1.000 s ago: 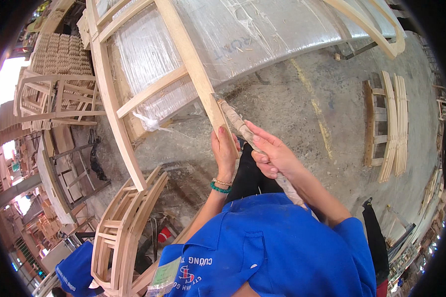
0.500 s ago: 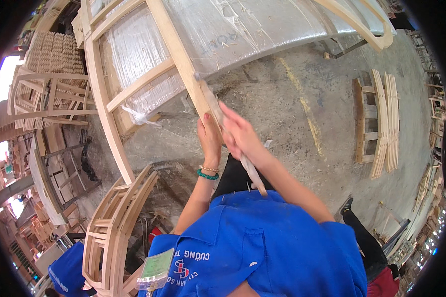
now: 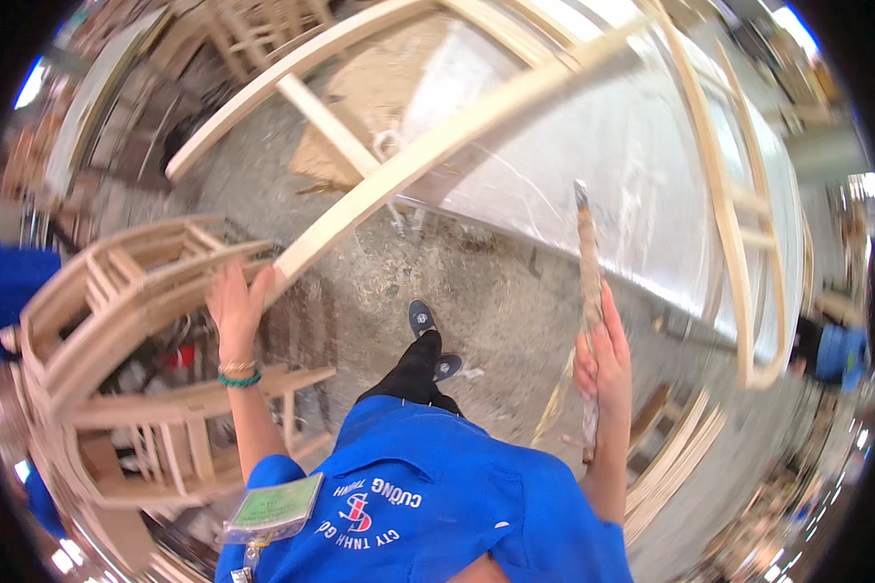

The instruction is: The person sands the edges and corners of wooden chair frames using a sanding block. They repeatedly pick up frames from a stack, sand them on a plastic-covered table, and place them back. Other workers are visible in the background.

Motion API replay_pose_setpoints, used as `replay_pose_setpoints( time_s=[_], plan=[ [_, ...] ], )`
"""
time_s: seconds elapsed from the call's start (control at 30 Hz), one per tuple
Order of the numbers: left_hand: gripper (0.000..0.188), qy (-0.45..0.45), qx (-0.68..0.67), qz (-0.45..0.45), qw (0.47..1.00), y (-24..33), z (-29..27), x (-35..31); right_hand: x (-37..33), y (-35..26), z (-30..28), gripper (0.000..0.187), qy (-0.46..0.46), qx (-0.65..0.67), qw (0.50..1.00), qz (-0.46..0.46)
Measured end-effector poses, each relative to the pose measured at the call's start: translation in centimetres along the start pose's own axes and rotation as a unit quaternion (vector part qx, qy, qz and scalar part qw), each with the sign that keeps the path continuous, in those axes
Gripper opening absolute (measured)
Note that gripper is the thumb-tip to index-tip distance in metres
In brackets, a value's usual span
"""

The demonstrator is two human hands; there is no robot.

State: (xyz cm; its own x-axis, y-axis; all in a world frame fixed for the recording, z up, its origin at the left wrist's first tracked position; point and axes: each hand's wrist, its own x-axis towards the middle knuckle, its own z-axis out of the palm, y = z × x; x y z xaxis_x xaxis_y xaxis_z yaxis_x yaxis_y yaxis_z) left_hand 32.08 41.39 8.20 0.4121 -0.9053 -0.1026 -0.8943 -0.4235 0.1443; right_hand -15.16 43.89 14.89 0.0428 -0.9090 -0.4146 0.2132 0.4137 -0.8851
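Note:
My left hand [image 3: 235, 309], with bracelets at the wrist, has its fingers spread and is slightly blurred. Its thumb is at the lower end of a long pale wooden rail [image 3: 399, 175]; whether it presses on the wood I cannot tell. This rail belongs to a curved frame with crosspieces, lying over a plastic-wrapped surface [image 3: 515, 185]. In my right hand [image 3: 603, 360] is a long stick-like tool [image 3: 589, 248], wrapped in tan and whitish material, with a dark metallic tip pointing away from me. The tool stands clear of the rail, over the wrapped surface's near edge.
Curved wooden frames [image 3: 117, 321] are stacked close by my left hand. Another bent wooden frame [image 3: 724, 194] lies across the wrapped surface at right. Wooden strips [image 3: 676, 466] lie on the floor at lower right. People in blue are partly visible at both sides.
My hands, together at the rail before, are now far apart. The left one has opened at the rail's end; the right one has carried the stick-like tool rightward. The view has turned.

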Motion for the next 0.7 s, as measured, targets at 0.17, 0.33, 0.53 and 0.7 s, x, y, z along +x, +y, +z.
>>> replay_pose_setpoints(
  time_s=[0.17,0.33,0.53,0.7],
  plan=[
    [0.056,0.084,-0.308,0.115,0.941,16.1,2.5,4.2,3.8,-2.0,2.7,0.055,-0.075,-0.123,0.988,-0.051],
    [0.066,0.243,-0.191,0.247,0.918,29.9,9.7,10.7,8.8,-6.9,8.4,0.053,-0.244,-0.483,0.833,-0.117],
    [0.05,0.195,-0.173,0.159,0.952,33.2,12.0,14.9,17.0,-6.1,13.1,0.05,-0.414,-0.633,0.602,-0.256],
    [0.03,0.29,-0.195,0.174,0.921,34.1,12.6,14.8,22.5,-5.5,14.5,0.05,-0.471,-0.67,0.515,-0.254]
  ],
)
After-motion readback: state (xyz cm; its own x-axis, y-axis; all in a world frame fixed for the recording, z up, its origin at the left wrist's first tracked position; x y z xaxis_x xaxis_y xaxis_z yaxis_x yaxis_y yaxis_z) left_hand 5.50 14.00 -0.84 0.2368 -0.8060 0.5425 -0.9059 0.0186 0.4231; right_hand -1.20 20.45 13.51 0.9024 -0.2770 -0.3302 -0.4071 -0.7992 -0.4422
